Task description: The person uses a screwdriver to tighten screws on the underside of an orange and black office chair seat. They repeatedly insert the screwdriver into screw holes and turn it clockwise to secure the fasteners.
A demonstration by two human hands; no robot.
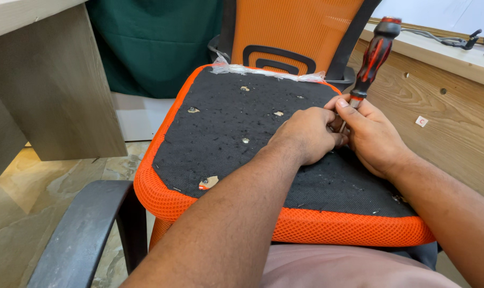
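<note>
Chair seat (226,128): upturned, its black fabric underside facing up, bordered by orange mesh along the left, near and far edges. It rests across the person's lap, near edge toward the body. Several small holes and metal fittings dot the black fabric, mostly toward the far-left half.

Chair back (295,32): orange mesh with a black handle-shaped frame, standing upright behind the seat's far edge.

Wooden desk (455,101): to the right of the seat, its side panel bearing two small holes and one small white sticker. Cables lie on its top at the far right corner.

Second desk panel (55,90): pale wood, left of the seat, standing on a marbled floor.

Green cloth (156,42): hanging behind the seat's far-left corner.

Black armrest (82,234): lower left, just beside the seat's near-left corner.

Clear plastic wrap (263,72): crumpled strip along the seat's far edge.

Left hand (308,133): curled into a loose fist, knuckles up, pressed on the black fabric near the seat's right half; its fingertips meet the tool's shaft, though exactly what they pinch is hidden.

Right hand (372,133): closed around the lower part of the screwdriver, thumb on top.

Screwdriver (378,53): red-and-black handle, tilted up toward the far right; its metal shaft descends between both hands to the seat's right-hand area, tip hidden.
</note>
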